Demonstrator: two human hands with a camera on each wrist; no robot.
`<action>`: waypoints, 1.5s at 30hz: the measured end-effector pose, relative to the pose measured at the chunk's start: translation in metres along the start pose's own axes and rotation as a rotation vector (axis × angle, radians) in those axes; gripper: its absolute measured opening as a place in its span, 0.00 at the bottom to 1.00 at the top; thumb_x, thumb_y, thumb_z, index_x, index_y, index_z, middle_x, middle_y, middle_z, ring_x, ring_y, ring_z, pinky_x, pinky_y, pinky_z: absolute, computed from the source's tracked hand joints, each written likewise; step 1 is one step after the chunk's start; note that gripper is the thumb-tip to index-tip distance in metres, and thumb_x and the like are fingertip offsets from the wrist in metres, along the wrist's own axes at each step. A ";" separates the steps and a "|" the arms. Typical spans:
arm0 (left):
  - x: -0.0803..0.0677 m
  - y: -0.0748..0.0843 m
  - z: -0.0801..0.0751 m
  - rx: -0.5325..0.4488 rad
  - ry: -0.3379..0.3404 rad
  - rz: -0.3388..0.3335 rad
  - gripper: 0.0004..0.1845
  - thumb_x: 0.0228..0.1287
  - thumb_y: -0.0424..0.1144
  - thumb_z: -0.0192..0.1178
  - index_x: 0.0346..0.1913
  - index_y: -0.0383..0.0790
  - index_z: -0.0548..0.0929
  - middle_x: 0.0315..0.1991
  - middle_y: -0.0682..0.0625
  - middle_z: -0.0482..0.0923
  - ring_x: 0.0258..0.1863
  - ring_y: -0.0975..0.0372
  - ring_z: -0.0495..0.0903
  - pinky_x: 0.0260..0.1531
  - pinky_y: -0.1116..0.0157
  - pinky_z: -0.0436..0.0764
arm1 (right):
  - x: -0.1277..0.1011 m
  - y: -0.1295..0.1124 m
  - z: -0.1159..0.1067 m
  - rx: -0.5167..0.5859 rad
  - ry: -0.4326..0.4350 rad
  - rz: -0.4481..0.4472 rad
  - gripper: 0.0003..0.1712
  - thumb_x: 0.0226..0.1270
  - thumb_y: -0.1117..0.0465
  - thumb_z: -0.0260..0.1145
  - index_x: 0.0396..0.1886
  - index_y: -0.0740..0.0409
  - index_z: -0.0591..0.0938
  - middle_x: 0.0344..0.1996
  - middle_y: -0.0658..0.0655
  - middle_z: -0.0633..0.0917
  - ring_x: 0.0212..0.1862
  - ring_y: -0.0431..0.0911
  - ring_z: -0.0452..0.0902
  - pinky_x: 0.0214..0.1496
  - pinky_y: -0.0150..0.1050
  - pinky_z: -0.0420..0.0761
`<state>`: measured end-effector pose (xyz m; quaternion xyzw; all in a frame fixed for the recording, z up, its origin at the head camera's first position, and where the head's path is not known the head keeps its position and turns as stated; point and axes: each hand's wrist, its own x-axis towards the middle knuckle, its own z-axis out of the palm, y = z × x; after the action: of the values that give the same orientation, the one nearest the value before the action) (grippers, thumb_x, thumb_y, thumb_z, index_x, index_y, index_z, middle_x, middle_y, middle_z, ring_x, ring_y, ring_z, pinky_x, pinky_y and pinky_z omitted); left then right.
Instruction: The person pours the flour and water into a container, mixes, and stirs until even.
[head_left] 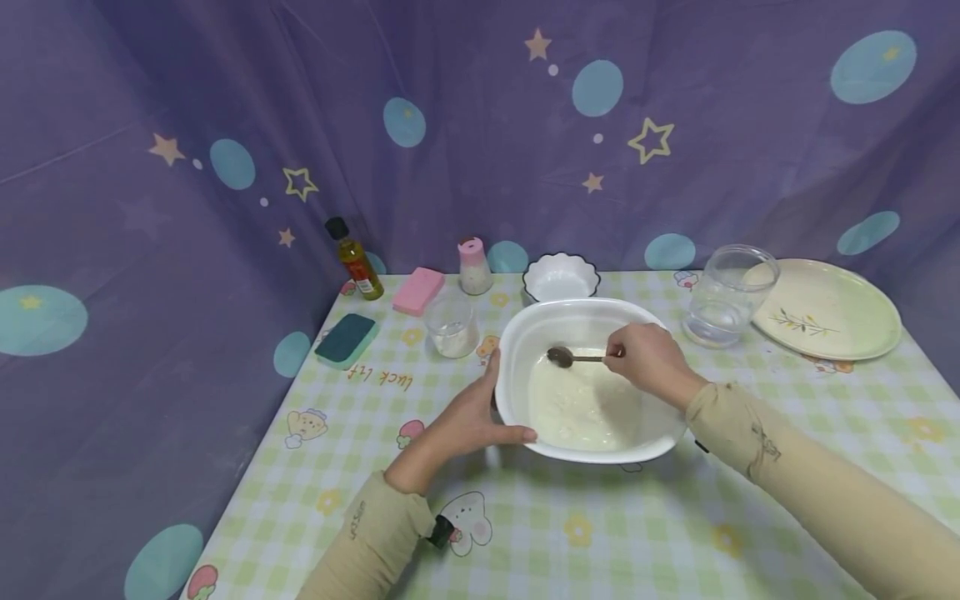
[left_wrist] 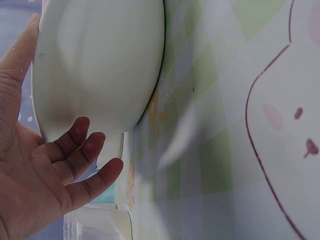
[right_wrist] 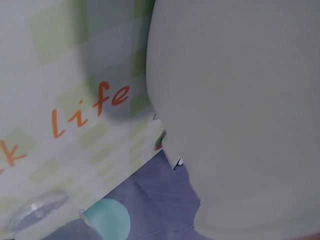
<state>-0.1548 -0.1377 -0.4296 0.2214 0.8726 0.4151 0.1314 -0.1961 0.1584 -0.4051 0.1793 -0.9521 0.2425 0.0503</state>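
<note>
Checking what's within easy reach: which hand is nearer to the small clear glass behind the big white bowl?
Left. The left hand holds the near-left rim of the white bowl, just in front of the small clear glass. The right hand pinches the spoon over the bowl, farther to the right.

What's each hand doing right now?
Left hand: holds the bowl by its rim.
Right hand: pinches the spoon in the bowl.
</note>
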 end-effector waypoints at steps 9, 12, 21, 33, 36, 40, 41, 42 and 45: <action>0.000 0.001 0.001 -0.005 -0.001 -0.010 0.73 0.42 0.62 0.76 0.76 0.56 0.28 0.78 0.53 0.42 0.71 0.62 0.55 0.67 0.56 0.61 | -0.007 0.010 -0.018 -0.042 0.013 0.032 0.10 0.56 0.67 0.66 0.17 0.53 0.81 0.19 0.49 0.81 0.22 0.46 0.73 0.26 0.43 0.72; 0.000 0.001 0.001 0.000 -0.002 -0.019 0.73 0.42 0.63 0.75 0.77 0.55 0.28 0.78 0.52 0.42 0.72 0.62 0.55 0.67 0.56 0.61 | -0.012 0.014 -0.026 -0.079 0.017 0.019 0.10 0.57 0.68 0.66 0.18 0.55 0.82 0.19 0.50 0.82 0.23 0.46 0.74 0.27 0.43 0.73; -0.001 0.002 0.001 -0.004 0.002 -0.022 0.72 0.43 0.59 0.77 0.77 0.53 0.29 0.78 0.50 0.44 0.71 0.60 0.57 0.67 0.55 0.61 | -0.023 0.014 -0.055 -0.143 -0.060 -0.025 0.12 0.56 0.71 0.64 0.16 0.54 0.81 0.18 0.49 0.80 0.21 0.45 0.71 0.29 0.46 0.73; 0.000 0.001 0.001 -0.014 0.001 -0.008 0.73 0.42 0.61 0.77 0.77 0.54 0.29 0.78 0.50 0.44 0.72 0.60 0.56 0.67 0.54 0.60 | -0.035 0.017 -0.069 -0.069 -0.305 -0.036 0.13 0.56 0.68 0.68 0.16 0.49 0.82 0.15 0.43 0.77 0.22 0.41 0.69 0.28 0.39 0.70; 0.001 0.000 0.001 -0.013 -0.001 -0.010 0.73 0.41 0.61 0.77 0.77 0.55 0.28 0.78 0.51 0.44 0.72 0.60 0.56 0.67 0.54 0.60 | -0.036 0.017 -0.068 -0.056 -0.345 -0.051 0.11 0.56 0.67 0.69 0.18 0.49 0.83 0.16 0.42 0.78 0.22 0.39 0.69 0.28 0.38 0.71; 0.001 -0.001 0.001 -0.015 -0.003 -0.013 0.73 0.41 0.61 0.77 0.77 0.56 0.28 0.78 0.52 0.43 0.72 0.61 0.55 0.67 0.55 0.60 | -0.036 0.014 -0.063 -0.021 -0.377 -0.075 0.09 0.57 0.65 0.71 0.20 0.50 0.84 0.18 0.41 0.80 0.24 0.38 0.71 0.29 0.37 0.73; 0.001 -0.001 0.001 -0.014 -0.002 -0.012 0.73 0.41 0.61 0.77 0.77 0.56 0.28 0.78 0.52 0.43 0.72 0.61 0.55 0.67 0.55 0.60 | -0.035 0.013 -0.061 -0.015 -0.379 -0.086 0.09 0.56 0.65 0.71 0.20 0.50 0.84 0.18 0.41 0.80 0.24 0.37 0.71 0.29 0.37 0.73; 0.001 -0.001 0.001 -0.013 -0.001 -0.014 0.73 0.41 0.62 0.76 0.77 0.56 0.28 0.78 0.52 0.42 0.72 0.61 0.55 0.67 0.55 0.59 | -0.035 0.012 -0.059 -0.011 -0.377 -0.100 0.09 0.56 0.65 0.71 0.20 0.50 0.84 0.18 0.40 0.80 0.24 0.37 0.72 0.30 0.36 0.74; 0.000 -0.001 0.001 -0.013 -0.002 -0.020 0.73 0.41 0.63 0.76 0.76 0.57 0.28 0.78 0.52 0.43 0.72 0.62 0.55 0.67 0.55 0.60 | -0.036 0.007 -0.052 0.013 -0.362 -0.134 0.10 0.56 0.66 0.72 0.19 0.50 0.84 0.18 0.40 0.80 0.24 0.36 0.71 0.30 0.36 0.73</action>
<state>-0.1551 -0.1376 -0.4307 0.2122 0.8718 0.4193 0.1381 -0.1649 0.2004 -0.3686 0.2832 -0.9300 0.2083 -0.1070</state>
